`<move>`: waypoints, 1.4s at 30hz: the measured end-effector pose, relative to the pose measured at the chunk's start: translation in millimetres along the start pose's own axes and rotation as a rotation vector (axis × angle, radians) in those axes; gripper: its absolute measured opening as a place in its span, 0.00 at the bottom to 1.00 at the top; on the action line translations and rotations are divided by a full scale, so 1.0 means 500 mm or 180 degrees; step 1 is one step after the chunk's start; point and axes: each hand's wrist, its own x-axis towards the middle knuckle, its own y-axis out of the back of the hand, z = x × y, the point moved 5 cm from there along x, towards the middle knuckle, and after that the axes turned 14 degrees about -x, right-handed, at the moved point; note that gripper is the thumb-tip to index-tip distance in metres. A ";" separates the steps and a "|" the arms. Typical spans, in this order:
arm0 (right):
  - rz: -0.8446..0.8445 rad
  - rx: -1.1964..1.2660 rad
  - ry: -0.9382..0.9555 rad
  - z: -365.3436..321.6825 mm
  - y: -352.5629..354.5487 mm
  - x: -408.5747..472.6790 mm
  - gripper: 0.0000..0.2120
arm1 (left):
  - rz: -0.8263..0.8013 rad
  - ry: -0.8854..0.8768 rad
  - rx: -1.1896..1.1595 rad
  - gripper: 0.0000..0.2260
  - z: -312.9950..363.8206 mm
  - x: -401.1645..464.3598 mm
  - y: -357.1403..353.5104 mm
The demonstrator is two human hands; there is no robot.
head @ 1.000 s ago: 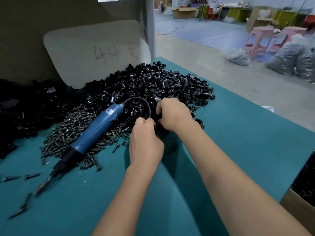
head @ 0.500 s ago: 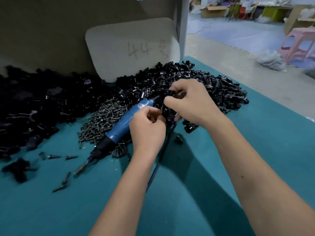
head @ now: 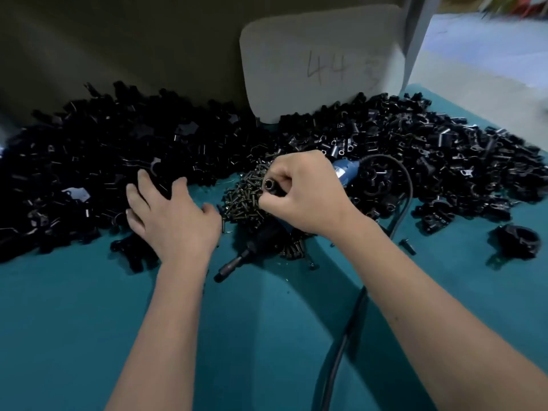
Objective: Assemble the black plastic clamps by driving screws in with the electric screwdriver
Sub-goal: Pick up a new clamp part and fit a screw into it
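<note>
The blue electric screwdriver [head: 344, 171] lies on a heap of dark screws [head: 241, 200], its black tip [head: 234, 264] pointing toward me. My right hand [head: 305, 194] hovers over it, shut on a small black clamp part [head: 270, 184] with a round hole facing me. My left hand [head: 173, 216] is spread flat, fingers apart, on the near edge of the left pile of black clamp parts [head: 98, 164]. A second pile of clamp parts [head: 439, 149] spreads out at the right.
The screwdriver's black cable [head: 347, 330] runs along the teal table [head: 267, 336] under my right forearm. A closed ring-shaped clamp [head: 517, 241] and a loose screw [head: 407, 246] lie at the right. A grey board marked "44" [head: 323, 60] leans against the back wall.
My left hand left the part held by both hands and moved left onto the left pile. My right hand kept the black part. The view swung left.
</note>
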 end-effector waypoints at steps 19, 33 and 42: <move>0.0959 0.0361 0.0035 0.051 -0.020 -0.014 0.13 | -0.0271 -0.0173 -0.3255 0.22 0.048 -0.021 -0.055; 0.0166 0.2886 -0.0662 0.116 0.010 -0.013 0.08 | -0.2074 0.0592 -0.5865 0.17 0.123 -0.067 -0.078; -0.0220 0.3114 -0.0622 0.140 0.014 -0.023 0.13 | -0.1837 0.0283 -0.5380 0.19 0.124 -0.075 -0.086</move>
